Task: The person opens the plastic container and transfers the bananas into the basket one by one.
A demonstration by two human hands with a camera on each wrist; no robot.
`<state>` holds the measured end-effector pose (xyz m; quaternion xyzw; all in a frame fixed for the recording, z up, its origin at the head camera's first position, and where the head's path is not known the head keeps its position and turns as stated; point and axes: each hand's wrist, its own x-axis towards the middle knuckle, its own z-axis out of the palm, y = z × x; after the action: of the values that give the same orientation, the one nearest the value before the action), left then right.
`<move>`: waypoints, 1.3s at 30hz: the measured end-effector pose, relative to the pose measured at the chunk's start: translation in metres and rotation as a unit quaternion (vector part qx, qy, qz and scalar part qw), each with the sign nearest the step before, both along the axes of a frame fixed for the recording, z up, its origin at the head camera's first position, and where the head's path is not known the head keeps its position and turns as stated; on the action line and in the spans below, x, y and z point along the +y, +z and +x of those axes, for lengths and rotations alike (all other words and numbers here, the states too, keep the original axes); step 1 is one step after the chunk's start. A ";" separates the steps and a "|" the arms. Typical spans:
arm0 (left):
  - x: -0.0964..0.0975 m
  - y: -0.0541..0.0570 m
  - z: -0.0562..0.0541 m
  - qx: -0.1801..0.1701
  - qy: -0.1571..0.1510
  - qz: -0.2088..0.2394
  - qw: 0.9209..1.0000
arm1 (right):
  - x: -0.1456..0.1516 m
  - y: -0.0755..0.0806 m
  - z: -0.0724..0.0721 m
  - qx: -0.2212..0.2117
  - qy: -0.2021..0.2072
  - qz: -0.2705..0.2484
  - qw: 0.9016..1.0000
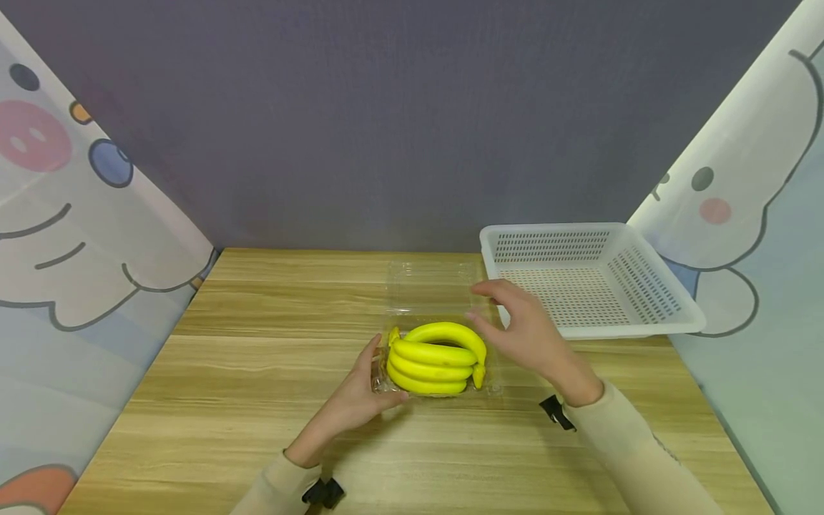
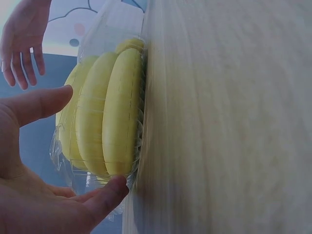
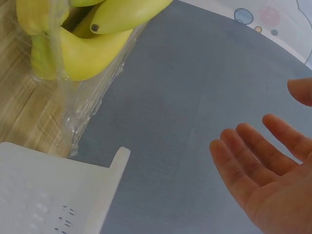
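A clear plastic clamshell box (image 1: 492,379) sits on the table with a bunch of yellow bananas (image 1: 431,368) in its base. Its see-through lid (image 1: 431,286) is folded back, away from the person. The left hand (image 1: 354,393) grips the left end of the box, thumb and fingers spread around that end. In the left wrist view, bananas (image 2: 97,112) show through the box wall, with a fingertip at its lower corner. Over the right side of the box hovers the right hand (image 1: 524,329), fingers loosely bent. The right wrist view shows that hand (image 3: 273,180) holding nothing.
A white perforated plastic basket (image 1: 599,332) stands at the back right, just beyond the right hand. The wooden table (image 1: 257,343) meets a dark grey panel (image 1: 412,129) behind. Cartoon-printed sheets (image 1: 77,214) flank both sides.
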<state>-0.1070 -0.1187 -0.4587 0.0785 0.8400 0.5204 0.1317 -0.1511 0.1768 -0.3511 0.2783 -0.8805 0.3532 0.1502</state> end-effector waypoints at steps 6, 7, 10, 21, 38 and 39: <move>0.000 0.000 0.001 0.000 0.002 -0.001 1.000 | -0.004 -0.004 0.001 0.052 0.019 0.010 0.998; 0.000 0.000 0.001 -0.001 0.001 -0.001 1.000 | -0.005 -0.004 0.001 0.061 0.022 0.012 0.998; 0.000 0.000 0.001 -0.004 0.000 0.004 1.000 | -0.008 -0.005 0.001 0.082 0.025 0.024 0.996; -0.002 -0.001 -0.001 -0.006 -0.004 0.000 1.000 | -0.018 -0.005 0.010 0.077 0.022 0.059 0.995; -0.001 0.000 -0.003 -0.005 0.002 0.002 1.000 | -0.028 -0.015 0.017 0.064 0.024 0.098 0.993; -0.001 0.000 -0.003 -0.004 0.001 0.004 1.000 | -0.029 -0.017 0.017 0.069 0.026 0.097 0.993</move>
<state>-0.1095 -0.1194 -0.4585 0.0762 0.8377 0.5239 0.1342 -0.1339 0.1480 -0.3677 0.3379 -0.8906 0.2500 0.1737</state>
